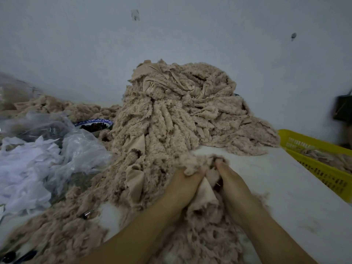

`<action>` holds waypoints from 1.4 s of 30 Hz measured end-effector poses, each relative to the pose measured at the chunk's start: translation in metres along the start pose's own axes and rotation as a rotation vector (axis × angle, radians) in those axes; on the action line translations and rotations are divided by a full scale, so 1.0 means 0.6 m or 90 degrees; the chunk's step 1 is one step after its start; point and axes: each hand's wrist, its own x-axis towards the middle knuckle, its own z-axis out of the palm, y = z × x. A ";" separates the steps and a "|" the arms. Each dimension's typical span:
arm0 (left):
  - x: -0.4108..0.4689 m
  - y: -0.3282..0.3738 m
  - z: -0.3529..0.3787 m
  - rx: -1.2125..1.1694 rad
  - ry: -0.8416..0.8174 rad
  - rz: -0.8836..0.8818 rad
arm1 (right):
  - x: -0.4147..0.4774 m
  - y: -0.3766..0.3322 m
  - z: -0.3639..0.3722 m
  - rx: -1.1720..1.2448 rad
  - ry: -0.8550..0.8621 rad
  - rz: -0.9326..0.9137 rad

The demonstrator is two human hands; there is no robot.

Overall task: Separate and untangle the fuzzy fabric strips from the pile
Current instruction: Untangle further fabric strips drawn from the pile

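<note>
Our left hand (184, 184) and right hand (233, 181) sit side by side, both clenched on one beige fuzzy fabric strip (206, 189); the tall heap of matching strips (171, 115) lies straight ahead toward the far edge of the white tabletop (276, 178), so we likely pull nearward

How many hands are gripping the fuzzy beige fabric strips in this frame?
2. The left hand grips a clump of fuzzy beige fabric strips at the pile's near edge; the right hand, close beside it, grips the same clump. No other hand shows.
</note>
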 end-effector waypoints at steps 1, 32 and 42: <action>0.002 -0.001 -0.007 -0.026 0.015 -0.008 | 0.001 0.000 0.000 0.014 0.016 -0.017; 0.008 0.013 -0.027 -0.270 0.005 -0.161 | 0.017 0.002 0.002 0.068 0.067 -0.050; 0.013 0.000 -0.063 -0.309 -0.118 -0.129 | 0.022 0.011 -0.024 -0.189 0.222 -0.096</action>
